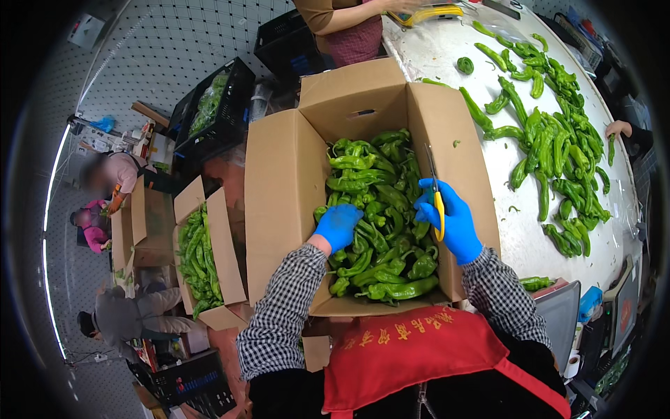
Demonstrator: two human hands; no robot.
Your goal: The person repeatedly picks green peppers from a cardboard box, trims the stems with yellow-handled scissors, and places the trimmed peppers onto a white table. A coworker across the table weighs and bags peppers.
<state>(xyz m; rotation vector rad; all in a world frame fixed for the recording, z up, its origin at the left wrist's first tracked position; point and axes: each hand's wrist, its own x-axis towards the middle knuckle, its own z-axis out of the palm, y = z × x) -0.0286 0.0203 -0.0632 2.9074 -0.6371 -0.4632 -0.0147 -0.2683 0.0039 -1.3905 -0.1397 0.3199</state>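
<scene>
An uncovered cardboard box (272,204) holds many green peppers (398,272) in front of me. My left hand (339,225), in a blue glove, reaches in at the box's left side and touches the peppers, its fingers bent downward; whether it grips one is hidden. My right hand (453,220), gloved in blue too, is over the box's right side. It holds a pair of scissors (438,209) with yellow handles, the blades pointing away from me. More green peppers (547,141) lie spread on the white table to the right.
The white table (445,57) borders the box on the right. Beyond the box stands a person (350,31); another person's hand (619,129) is at the table's far edge. At left are a smaller box (227,241) of peppers, black crates (238,89) and several people.
</scene>
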